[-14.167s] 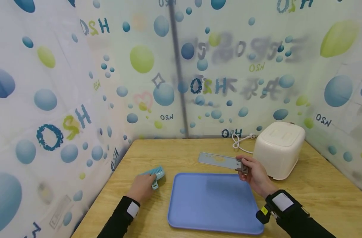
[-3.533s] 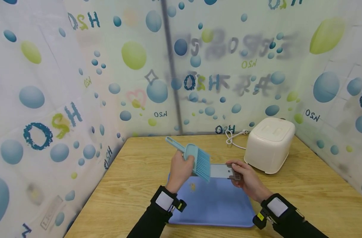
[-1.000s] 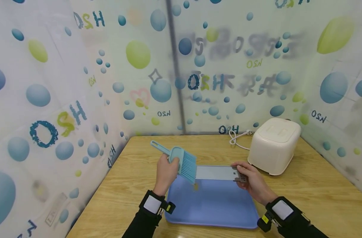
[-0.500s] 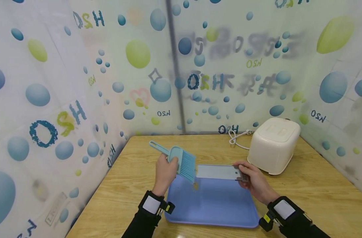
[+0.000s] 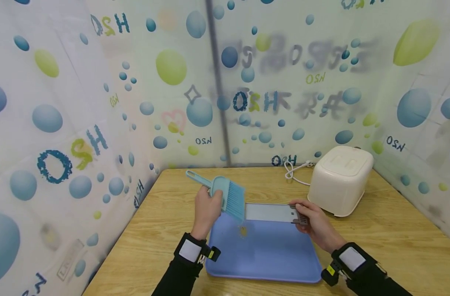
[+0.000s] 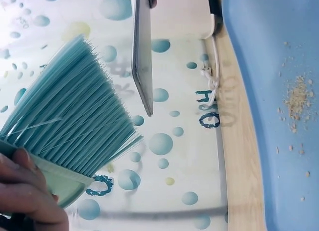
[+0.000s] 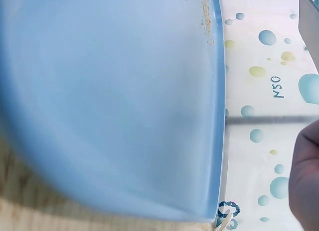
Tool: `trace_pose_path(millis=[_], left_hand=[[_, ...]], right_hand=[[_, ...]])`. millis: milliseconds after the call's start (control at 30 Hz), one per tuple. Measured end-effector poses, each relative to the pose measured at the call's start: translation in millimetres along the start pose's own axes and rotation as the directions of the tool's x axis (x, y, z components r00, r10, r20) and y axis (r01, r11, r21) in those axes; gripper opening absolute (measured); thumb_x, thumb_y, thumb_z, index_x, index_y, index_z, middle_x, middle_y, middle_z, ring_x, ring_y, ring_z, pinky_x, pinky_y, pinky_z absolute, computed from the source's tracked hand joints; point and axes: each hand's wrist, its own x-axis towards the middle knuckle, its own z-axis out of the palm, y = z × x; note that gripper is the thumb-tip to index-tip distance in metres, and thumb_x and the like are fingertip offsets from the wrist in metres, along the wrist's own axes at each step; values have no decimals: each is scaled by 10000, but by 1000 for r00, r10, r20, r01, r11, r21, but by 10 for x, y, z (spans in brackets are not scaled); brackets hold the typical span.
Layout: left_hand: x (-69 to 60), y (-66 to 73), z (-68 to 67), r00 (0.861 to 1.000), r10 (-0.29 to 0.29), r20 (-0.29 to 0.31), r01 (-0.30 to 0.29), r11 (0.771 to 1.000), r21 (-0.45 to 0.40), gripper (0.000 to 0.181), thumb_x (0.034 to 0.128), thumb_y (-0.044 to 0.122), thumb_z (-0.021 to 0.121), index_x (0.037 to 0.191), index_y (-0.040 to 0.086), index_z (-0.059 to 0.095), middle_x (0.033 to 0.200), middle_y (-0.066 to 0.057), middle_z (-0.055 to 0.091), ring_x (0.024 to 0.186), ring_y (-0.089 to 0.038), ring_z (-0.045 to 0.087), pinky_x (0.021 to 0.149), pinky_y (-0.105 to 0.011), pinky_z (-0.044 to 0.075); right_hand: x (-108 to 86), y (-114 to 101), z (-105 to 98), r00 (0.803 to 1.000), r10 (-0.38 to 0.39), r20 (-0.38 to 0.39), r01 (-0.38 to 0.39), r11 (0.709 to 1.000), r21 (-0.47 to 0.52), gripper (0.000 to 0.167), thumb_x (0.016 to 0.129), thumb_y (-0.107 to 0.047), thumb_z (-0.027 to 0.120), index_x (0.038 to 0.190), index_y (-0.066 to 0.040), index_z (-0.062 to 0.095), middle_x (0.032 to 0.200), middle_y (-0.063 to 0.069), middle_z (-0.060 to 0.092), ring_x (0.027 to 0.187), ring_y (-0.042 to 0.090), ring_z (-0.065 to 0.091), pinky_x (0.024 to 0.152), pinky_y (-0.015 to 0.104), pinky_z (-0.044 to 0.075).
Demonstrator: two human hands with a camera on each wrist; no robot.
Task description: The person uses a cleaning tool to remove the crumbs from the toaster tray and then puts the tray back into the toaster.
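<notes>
While left fingers grip a bristly brush, right fingers pinching flat plate, grainy crumbs

Looks like a makeshift booth with a home-kitchen flavour; can't pin down the building type. Closed off at left, back and right by printed sheets, all bubbles and H2O lettering, with blurred dark characters and a vertical dark strip on the back side. Leans kitchen: has a cream toaster with white cord, teal hand brush and blue tray at a wood-grain table. Leans recording setup: shows black wrist units strapped over dark sleeves.
</notes>
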Motion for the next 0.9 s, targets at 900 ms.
trace_pose_path(millis=[900], left_hand=[[-92,315,609,972,-36,232,66,991,-121,282,924,72,488,1179,14,592,694,-48,674,413,-132,540,390,-245,427]], right_hand=[[48,-36,198,999,5,33,-4,1000,-28,391,1104,-243,385,1369,38,447,1017,96,558,661,169,506,558,264,390]])
